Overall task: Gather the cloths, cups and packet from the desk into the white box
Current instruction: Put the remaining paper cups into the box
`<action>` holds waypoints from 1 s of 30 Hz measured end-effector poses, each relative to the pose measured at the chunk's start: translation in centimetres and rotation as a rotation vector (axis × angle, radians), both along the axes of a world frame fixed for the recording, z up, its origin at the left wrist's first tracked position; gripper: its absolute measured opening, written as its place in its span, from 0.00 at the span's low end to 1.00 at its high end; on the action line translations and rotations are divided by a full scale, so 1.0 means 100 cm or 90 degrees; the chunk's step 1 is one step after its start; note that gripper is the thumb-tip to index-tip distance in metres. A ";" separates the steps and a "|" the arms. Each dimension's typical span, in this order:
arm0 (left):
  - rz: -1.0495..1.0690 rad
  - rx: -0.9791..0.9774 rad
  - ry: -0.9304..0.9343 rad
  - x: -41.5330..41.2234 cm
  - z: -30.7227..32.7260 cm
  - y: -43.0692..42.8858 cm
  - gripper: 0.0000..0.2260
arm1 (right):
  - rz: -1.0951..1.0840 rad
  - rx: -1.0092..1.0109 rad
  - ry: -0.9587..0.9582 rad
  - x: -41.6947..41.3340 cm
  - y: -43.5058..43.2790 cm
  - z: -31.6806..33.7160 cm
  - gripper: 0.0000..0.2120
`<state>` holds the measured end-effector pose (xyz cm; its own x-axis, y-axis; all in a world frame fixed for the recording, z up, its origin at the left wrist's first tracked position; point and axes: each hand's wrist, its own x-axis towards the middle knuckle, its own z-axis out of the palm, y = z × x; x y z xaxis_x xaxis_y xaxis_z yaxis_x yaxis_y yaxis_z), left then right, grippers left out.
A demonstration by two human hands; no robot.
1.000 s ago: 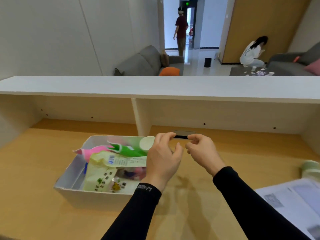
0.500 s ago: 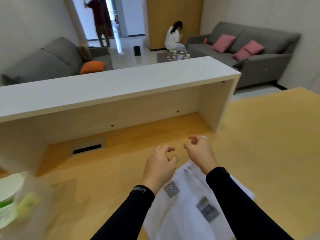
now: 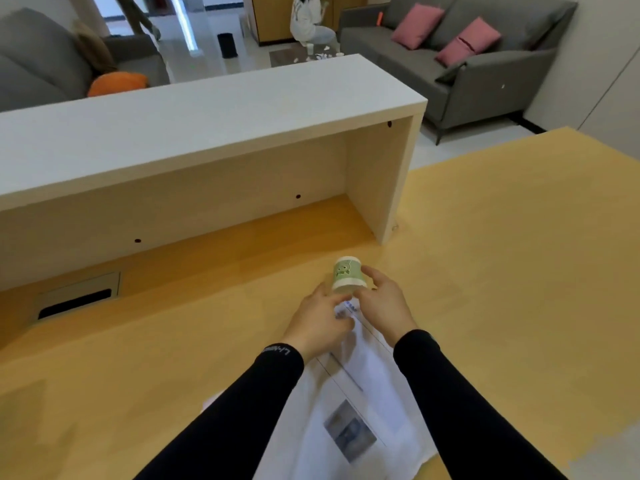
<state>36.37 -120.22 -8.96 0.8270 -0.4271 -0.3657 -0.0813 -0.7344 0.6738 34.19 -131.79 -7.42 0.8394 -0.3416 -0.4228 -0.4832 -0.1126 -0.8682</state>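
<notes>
**Right hand** (image 3: 384, 306): fingers half-curled round the cup (image 3: 347, 276). The forefinger lies against the cup's right side and the thumb sits at its lower front edge. Grip light, palm well back from the cup.

**Left hand** (image 3: 318, 323): fingers bent and blurred, tips at the cup's lower left by its base. Whether they touch the cup or the paper under it cannot be told, nor can its state be read as open or closed. Both arms wear black sleeves (image 3: 450, 393).

**Cup**: one small paper cup, pale green band with a cartoon figure printed on it, white rims top and bottom. It stands upright on the wooden worktop (image 3: 502, 254), between the two hands, at the far edge of the printed sheets (image 3: 349, 417) and near the right end of the white raised shelf (image 3: 207, 109).

**Printed sheets**: white, lying flat on the worktop under the forearms, with a grey picture block showing.
</notes>
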 end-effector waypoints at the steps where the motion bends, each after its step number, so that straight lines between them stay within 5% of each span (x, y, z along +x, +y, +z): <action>1: -0.011 0.010 0.005 0.002 -0.003 -0.001 0.24 | 0.006 0.017 0.009 0.003 0.001 -0.004 0.26; 7: -0.049 0.075 -0.051 0.006 -0.011 0.000 0.30 | 0.014 -0.001 0.017 0.011 0.008 -0.009 0.22; 15: 0.193 -0.036 -0.344 -0.013 0.032 0.053 0.24 | 0.018 -0.041 -0.167 0.010 0.064 0.039 0.23; 23: 0.425 -0.096 -0.546 -0.062 0.089 0.219 0.22 | 0.182 0.035 -0.356 -0.011 0.233 0.100 0.18; 30: 0.687 -0.084 -0.612 -0.149 0.126 0.391 0.27 | 0.417 0.171 -0.399 -0.077 0.421 0.131 0.20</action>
